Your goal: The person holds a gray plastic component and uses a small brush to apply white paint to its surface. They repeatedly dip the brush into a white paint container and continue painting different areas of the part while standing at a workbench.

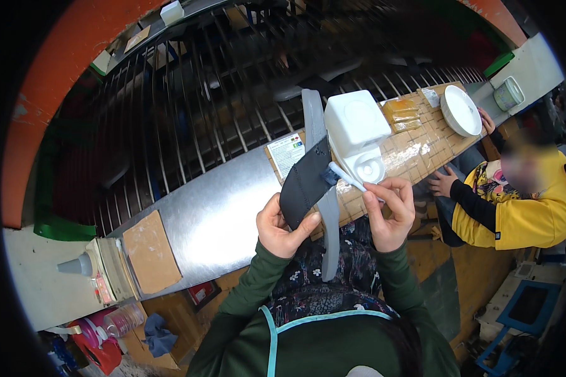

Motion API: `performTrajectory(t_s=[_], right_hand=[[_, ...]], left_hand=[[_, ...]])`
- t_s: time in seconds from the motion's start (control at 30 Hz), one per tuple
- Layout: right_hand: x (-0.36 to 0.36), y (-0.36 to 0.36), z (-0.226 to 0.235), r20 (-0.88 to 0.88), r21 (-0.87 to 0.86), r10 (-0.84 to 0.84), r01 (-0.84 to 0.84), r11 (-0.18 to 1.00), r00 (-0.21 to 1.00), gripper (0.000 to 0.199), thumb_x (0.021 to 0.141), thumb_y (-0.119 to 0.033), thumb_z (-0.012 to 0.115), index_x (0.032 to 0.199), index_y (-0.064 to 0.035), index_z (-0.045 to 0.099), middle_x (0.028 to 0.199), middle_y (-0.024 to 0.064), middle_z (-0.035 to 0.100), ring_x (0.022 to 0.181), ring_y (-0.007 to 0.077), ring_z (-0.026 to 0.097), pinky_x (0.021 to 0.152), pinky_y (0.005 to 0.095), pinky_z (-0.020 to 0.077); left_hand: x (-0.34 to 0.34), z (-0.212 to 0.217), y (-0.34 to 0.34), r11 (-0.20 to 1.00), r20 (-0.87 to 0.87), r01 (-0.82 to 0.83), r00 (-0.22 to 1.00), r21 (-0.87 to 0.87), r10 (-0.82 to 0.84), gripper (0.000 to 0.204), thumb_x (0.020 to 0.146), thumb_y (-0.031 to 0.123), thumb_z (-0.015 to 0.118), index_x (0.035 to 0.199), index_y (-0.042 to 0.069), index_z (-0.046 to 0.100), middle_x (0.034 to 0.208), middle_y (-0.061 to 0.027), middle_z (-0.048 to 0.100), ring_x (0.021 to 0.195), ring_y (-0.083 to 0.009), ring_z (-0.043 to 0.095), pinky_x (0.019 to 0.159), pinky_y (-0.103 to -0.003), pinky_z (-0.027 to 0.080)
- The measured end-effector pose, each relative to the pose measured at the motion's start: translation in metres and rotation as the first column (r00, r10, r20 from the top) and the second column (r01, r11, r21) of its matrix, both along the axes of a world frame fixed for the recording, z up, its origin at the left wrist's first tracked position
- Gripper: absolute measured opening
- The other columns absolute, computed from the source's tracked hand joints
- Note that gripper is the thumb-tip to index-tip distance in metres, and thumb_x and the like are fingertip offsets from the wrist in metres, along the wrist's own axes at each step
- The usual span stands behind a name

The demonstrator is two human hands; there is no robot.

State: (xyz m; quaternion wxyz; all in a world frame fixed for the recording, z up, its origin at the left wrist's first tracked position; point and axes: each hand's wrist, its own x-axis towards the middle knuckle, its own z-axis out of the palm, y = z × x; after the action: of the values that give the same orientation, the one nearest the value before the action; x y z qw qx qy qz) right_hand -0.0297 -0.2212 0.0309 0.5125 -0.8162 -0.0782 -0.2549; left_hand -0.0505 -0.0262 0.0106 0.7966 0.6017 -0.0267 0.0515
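My left hand (282, 229) grips a slipper by its wide black strap (303, 185), thumb in front and fingers behind. The slipper's grey sole (330, 242) is turned on edge, running away from me. Between the thumb and fingers of my right hand (390, 210) is a slim white-handled brush (348, 176). Its dark bristles are at the strap's right edge; whether they touch it I cannot tell. Just beyond the brush stands a white bottle-like container (356, 122) with a small round white cup (368, 169) at its near side.
A tan patterned board (415, 154) bears yellow blocks (402, 115) and a white bowl (460, 111). On the metal ledge (201, 217) lies a brown sheet (151, 251). Beyond runs a rack of metal rollers (170, 138). A person in yellow (534, 207) sits close at the right.
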Motion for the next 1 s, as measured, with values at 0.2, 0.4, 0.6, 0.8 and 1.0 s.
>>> performTrajectory(t_s=[0.2, 0.4, 0.6, 0.8, 1.0], right_hand=[[0.014, -0.003, 0.008, 0.071, -0.103, -0.045, 0.052, 0.993, 0.996, 0.018, 0.079, -0.007, 0.076, 0.097, -0.0064, 0.076, 0.095, 0.0045, 0.055, 0.07, 0.0103, 0.053, 0.065, 0.0237, 0.0411], [0.025, -0.01, 0.017, 0.184, -0.211, -0.123, 0.161, 0.964, 0.975, 0.024, 0.075, -0.009, 0.079, 0.098, -0.0098, 0.076, 0.094, 0.0033, 0.057, 0.075, 0.0134, 0.052, 0.078, 0.0283, 0.0351], [0.03, -0.016, 0.025, 0.27, -0.278, -0.078, 0.155, 0.948, 0.96, 0.026, 0.072, -0.009, 0.08, 0.098, -0.0115, 0.077, 0.091, 0.0027, 0.059, 0.08, 0.0149, 0.052, 0.077, 0.0301, 0.0324], [0.03, -0.023, 0.029, 0.262, -0.342, -0.009, 0.101, 0.934, 0.965, 0.027, 0.071, -0.009, 0.08, 0.097, -0.0119, 0.077, 0.087, 0.002, 0.06, 0.079, 0.0151, 0.054, 0.076, 0.0301, 0.032], [0.032, -0.031, 0.029, 0.226, -0.331, 0.033, 0.045, 0.943, 0.973, 0.026, 0.071, -0.01, 0.08, 0.096, -0.0119, 0.077, 0.087, 0.0022, 0.059, 0.078, 0.0152, 0.053, 0.075, 0.03, 0.0326]], left_hand=[[-0.002, 0.003, 0.004, 0.993, 0.005, 0.008, 1.0, 0.116, -0.008, 0.031, 0.081, 0.014, 0.079, 0.099, -0.003, 0.06, 0.085, -0.0048, 0.067, 0.074, -0.0073, 0.062, 0.066, -0.022, 0.051], [-0.001, 0.009, 0.006, 0.987, 0.073, 0.021, 0.997, 0.161, -0.033, 0.028, 0.08, 0.013, 0.08, 0.093, -0.002, 0.06, 0.078, -0.0033, 0.067, 0.067, -0.0052, 0.061, 0.06, -0.02, 0.049], [0.0, 0.012, 0.008, 0.981, 0.088, 0.044, 0.994, 0.191, -0.062, 0.028, 0.079, 0.013, 0.08, 0.093, -0.003, 0.061, 0.075, -0.0037, 0.067, 0.064, -0.0051, 0.061, 0.057, -0.02, 0.048], [0.001, 0.01, 0.012, 0.963, 0.131, 0.026, 0.989, 0.269, -0.063, 0.03, 0.078, 0.016, 0.081, 0.091, -0.003, 0.062, 0.074, -0.0028, 0.067, 0.064, -0.0051, 0.06, 0.056, -0.02, 0.047], [0.0, 0.012, 0.013, 0.965, 0.096, 0.049, 0.992, 0.259, -0.076, 0.031, 0.078, 0.016, 0.081, 0.093, -0.003, 0.062, 0.076, -0.0037, 0.067, 0.065, -0.0054, 0.06, 0.058, -0.02, 0.048]])
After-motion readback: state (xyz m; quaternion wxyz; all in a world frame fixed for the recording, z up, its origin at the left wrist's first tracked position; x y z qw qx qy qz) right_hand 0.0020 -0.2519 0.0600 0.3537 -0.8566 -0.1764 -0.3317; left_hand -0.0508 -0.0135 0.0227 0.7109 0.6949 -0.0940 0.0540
